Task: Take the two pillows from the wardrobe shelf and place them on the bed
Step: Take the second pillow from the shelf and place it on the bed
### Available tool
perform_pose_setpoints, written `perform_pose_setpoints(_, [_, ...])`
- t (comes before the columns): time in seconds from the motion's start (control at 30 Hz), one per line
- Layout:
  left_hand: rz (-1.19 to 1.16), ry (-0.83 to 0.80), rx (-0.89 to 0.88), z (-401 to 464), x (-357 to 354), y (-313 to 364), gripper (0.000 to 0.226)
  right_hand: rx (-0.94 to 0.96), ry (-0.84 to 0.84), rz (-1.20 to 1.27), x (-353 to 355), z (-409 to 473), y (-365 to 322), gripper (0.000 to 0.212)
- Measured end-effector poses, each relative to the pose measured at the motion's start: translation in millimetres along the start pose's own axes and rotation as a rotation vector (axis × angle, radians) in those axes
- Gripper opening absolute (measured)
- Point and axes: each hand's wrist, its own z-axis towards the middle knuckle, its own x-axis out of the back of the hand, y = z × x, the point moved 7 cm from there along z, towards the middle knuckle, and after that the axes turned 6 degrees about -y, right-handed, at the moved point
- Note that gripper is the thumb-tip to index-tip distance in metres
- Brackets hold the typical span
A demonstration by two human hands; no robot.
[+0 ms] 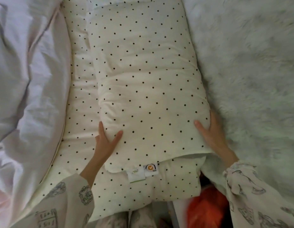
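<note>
Two cream pillows with small dark dots fill the middle of the view, stacked one on the other. The top pillow (143,83) lies lengthwise away from me, with white labels at its near end. The lower pillow (77,96) sticks out on the left and at the near end. My left hand (106,142) grips the top pillow's near left edge, thumb on top. My right hand (212,135) grips its near right edge, thumb on top and fingers down the side.
A crumpled white duvet (24,79) lies to the left of the pillows. A pale fluffy blanket (250,63) covers the right side. Something orange (207,209) shows at the bottom between my patterned sleeves.
</note>
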Motion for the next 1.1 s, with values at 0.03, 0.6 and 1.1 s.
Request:
perform_pose_setpoints(0.03, [-0.007, 0.006, -0.008, -5, -2, -5, 0.101, 0.004, -0.002, 0.001, -1, -5, 4, 0.086])
perform_pose_setpoints(0.6, [0.544, 0.133, -0.196, -73, -33, -46, 0.103, 0.320, 0.024, -0.068, 5, -62, 56, 0.066])
perform_pose_setpoints(1.1, [0.514, 0.218, -0.185, -144, -28, -47, 0.077, 0.218, 0.217, -0.220, 39, -121, 51, 0.039])
